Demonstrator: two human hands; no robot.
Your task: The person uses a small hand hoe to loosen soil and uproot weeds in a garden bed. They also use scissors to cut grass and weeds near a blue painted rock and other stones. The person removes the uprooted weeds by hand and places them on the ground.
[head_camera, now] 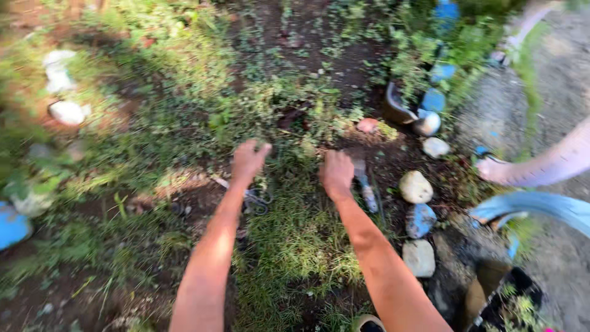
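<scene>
My left hand [249,161] and right hand [336,173] close on low weeds [295,117]; soft, light stems, I judge, best gripped near the soil.

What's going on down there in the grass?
A person is bent over a weedy garden patch with both bare arms stretched out. The left hand reaches into the low weeds, with a pair of scissors lying in the grass just below it. The right hand rests on the ground beside a small hand tool. A row of white and blue painted stones edges the bed on the right.
</scene>
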